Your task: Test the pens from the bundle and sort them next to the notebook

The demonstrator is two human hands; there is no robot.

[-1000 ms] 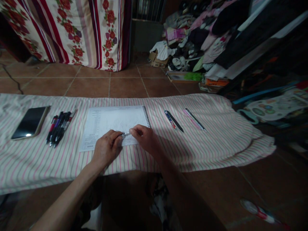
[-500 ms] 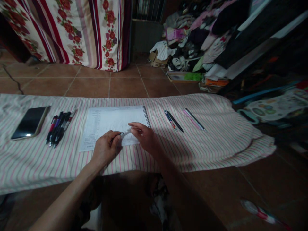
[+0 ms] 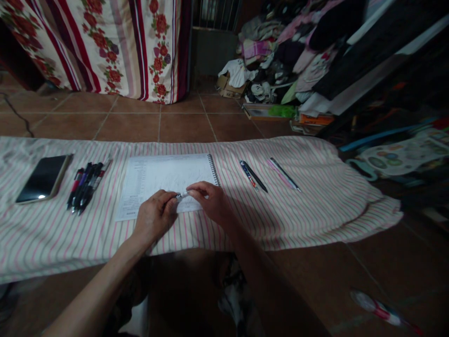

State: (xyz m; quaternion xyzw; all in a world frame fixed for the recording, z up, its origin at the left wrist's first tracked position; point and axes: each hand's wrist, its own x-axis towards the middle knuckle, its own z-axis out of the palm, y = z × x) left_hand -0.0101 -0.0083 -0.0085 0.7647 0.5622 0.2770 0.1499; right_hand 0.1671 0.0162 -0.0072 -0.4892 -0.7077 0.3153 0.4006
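Pen (image 3: 182,194): between both hands, over the near side of the spiral notebook (image 3: 171,168)
Left hand (image 3: 155,213): grip closed around one end
Right hand (image 3: 211,199): grip pinching the pale other end
Pen bundle (image 3: 86,186): beside the smartphone (image 3: 44,179)

Held item (image 3: 184,194): whitish/clear, dk bit at L end
Notebook (image 3: 171,171): wht pg, faint gry print
Spiral binding (image 3: 213,169): blk
Pen bunch (image 3: 86,187): mostly blk, 1 w/ red, 1 w/ purple; slvr tips
Patterned pen (image 3: 249,176): blue/red/wht mix
Pen next to it (image 3: 256,177): blk
Pink pen (image 3: 279,173): pale pink
Far-R pen (image 3: 285,174): blk w/ slvr tip
Phone (image 3: 44,179): blk screen, pale gold-ish edge
Surface cloth (image 3: 333,196): off-wht, pink + gry-grn stripes
Curtain (image 3: 126,47): cream, red roses in columns, maroon/beige vert. stripes
Floor tiles (image 3: 133,125): reddish brn, paler grout
Carton (image 3: 228,89): brn
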